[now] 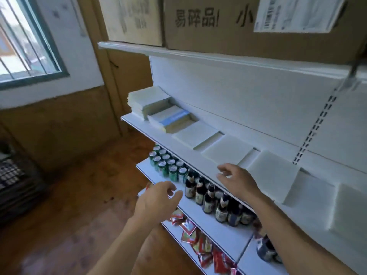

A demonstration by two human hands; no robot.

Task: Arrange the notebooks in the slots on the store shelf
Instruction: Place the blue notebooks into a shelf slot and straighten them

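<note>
Looking well under way: sitting at the far left end of the shelf (pixel 158 135), a tall stack (pixel 148 100) of pale notebooks, and touching it a lower stack (pixel 170 120) with a blue band across the top cover. Running on to the right, five flat pale squares (pixel 226 149) laid side by side (single notebooks or thin piles, hard to tell through the blur), each just beside the next. Judging the row mostly laid out, with the two stacks likely waiting to be shared out or squared up.

Hovering the right hand (pixel 236 179) over the shelf's front edge, near the second square, fingers loosely curled, gripping nothing. Hanging the left hand (pixel 156 199) lower, out in front of the bottles (pixel 208 195), likewise half-open and empty.

Noting matte paper covers, crisp corners, page edges showing as fine layers. Noting smooth white shelving, plain brown cardboard boxes (pixel 218 36) above, shiny round cans (pixel 168 165), dark glass bottles and crinkly red packets (pixel 190 229) below.
</note>
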